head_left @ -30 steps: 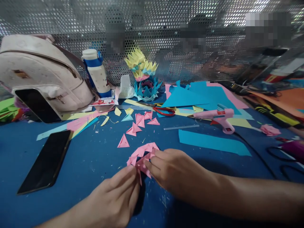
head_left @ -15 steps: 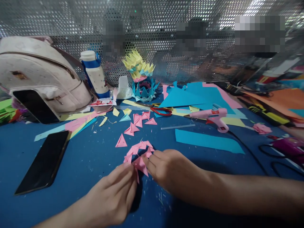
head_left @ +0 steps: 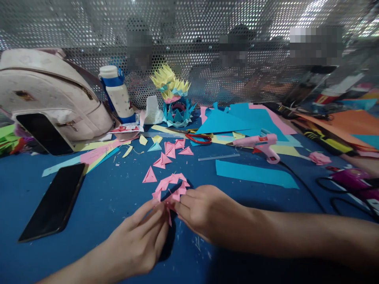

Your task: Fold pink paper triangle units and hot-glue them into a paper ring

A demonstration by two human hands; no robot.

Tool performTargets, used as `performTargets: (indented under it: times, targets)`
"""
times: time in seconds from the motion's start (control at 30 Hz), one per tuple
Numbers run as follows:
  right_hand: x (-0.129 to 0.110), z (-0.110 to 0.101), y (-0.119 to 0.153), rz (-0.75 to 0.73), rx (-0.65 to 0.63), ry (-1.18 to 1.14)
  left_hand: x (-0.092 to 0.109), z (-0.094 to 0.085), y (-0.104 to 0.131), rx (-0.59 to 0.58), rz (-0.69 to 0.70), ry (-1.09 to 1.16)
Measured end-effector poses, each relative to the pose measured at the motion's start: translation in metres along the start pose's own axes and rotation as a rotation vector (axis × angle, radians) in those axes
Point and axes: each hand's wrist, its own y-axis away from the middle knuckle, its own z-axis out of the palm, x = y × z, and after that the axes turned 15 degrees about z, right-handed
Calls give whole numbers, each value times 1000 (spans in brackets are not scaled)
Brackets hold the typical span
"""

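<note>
A ring of folded pink paper triangles (head_left: 171, 180) sits on the blue table between my hands. My left hand (head_left: 140, 234) pinches its near left side, fingers bent together. From the right, my right hand (head_left: 201, 209) grips the near right side of the same ring with closed fingers. The fingertips partly cover the pieces at the near edge. Just beyond the ring lie several loose pink folded triangles (head_left: 149, 175), with a light blue triangle (head_left: 155, 146) and yellow scraps behind them.
A pink glue gun (head_left: 263, 144), a clear glue stick (head_left: 219, 157) and a blue paper strip (head_left: 256, 174) lie to the right. Red-handled scissors (head_left: 198, 138) and a paper flower piece (head_left: 177, 112) stand farther back. Left are a phone (head_left: 55, 201), backpack (head_left: 53, 94) and bottle (head_left: 117, 94).
My right hand's fingers have moved slightly left and inward over the ring's near edge, covering more of the front triangle. Both hands keep hold, and the view has shifted slightly.
</note>
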Motion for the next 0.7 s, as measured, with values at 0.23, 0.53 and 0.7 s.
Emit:
performTargets:
  times: [0.23,0.53,0.7]
  targets:
    - [0,2,-1,12,-38,-32,0,0,1,-3,10,7]
    - [-2,3,3,48,13,48,-2,0,-1,-15,14,-1]
    - [-2,7,5,74,114,158,-3,-2,-2,-14,14,-5]
